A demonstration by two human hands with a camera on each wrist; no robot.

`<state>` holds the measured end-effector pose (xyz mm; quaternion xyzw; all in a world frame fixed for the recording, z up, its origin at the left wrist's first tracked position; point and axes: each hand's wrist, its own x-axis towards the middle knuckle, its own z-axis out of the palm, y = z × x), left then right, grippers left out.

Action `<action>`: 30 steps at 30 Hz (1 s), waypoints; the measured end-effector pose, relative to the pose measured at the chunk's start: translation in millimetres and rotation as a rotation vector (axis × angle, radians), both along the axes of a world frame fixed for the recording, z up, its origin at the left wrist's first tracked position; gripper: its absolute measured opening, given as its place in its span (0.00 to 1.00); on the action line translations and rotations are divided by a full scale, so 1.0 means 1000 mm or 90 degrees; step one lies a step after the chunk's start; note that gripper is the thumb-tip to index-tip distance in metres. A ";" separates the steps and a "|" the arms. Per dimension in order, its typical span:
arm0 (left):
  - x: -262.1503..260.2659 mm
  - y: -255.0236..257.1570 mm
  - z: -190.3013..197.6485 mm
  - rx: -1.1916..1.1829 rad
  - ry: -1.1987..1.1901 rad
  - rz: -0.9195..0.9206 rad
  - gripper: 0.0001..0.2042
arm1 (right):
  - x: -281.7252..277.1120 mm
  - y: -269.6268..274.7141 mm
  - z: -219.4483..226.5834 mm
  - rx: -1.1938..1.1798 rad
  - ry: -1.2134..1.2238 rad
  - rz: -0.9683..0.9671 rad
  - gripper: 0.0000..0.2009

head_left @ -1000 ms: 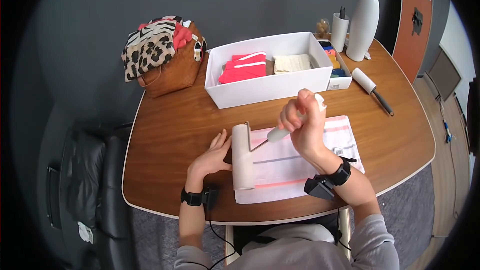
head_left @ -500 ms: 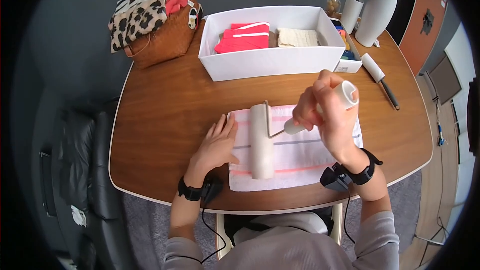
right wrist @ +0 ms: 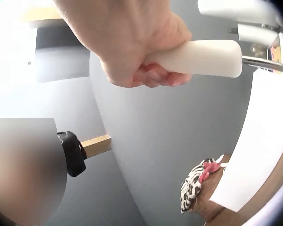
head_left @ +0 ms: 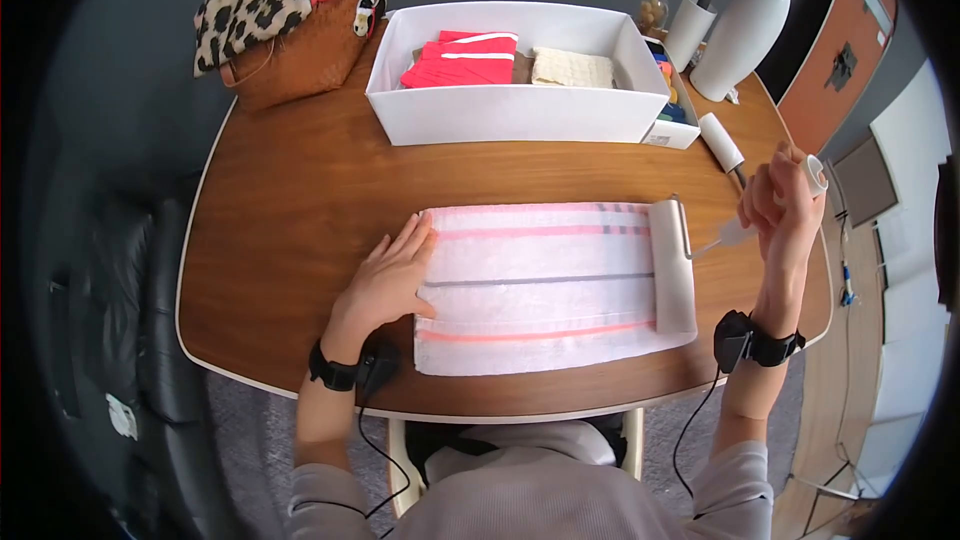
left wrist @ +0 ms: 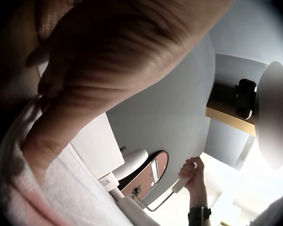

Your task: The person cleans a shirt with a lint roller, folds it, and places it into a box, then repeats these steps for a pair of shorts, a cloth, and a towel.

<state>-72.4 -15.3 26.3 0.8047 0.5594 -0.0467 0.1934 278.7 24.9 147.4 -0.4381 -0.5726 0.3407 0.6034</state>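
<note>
A white cloth with pink and grey stripes (head_left: 540, 285) lies flat on the wooden table. Across its right end rests a wide white roller (head_left: 674, 268) on a bent metal rod. My right hand (head_left: 785, 205) grips the roller's handle beyond the cloth's right edge; the right wrist view shows the fingers wrapped round the white handle (right wrist: 212, 58). At the cloth's left edge, my left hand (head_left: 385, 280) rests with fingers extended, fingertips and thumb on the cloth. In the left wrist view the thumb touches the cloth (left wrist: 80, 193).
Behind the cloth stands a white box (head_left: 520, 118) holding folded red and cream fabric. A brown basket (head_left: 300, 65) with patterned cloths is at the back left. A smaller lint roller (head_left: 720, 143), a white vase (head_left: 740, 38) and a narrow box (head_left: 672, 132) stand at the right.
The right hand has moved the roller from the cloth's left end to its right end, uncovering the stripes between. The left hand has come to rest on the cloth's left edge.
</note>
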 end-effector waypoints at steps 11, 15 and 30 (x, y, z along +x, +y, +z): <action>-0.016 -0.001 -0.018 0.056 -0.093 -0.023 0.47 | 0.022 0.006 0.012 0.003 -0.107 -0.117 0.16; -0.015 -0.002 -0.015 0.050 -0.099 0.021 0.49 | -0.001 -0.030 0.060 0.149 -0.009 0.121 0.15; -0.017 0.002 -0.018 0.064 -0.087 0.028 0.54 | -0.171 0.003 -0.018 0.032 0.143 0.303 0.16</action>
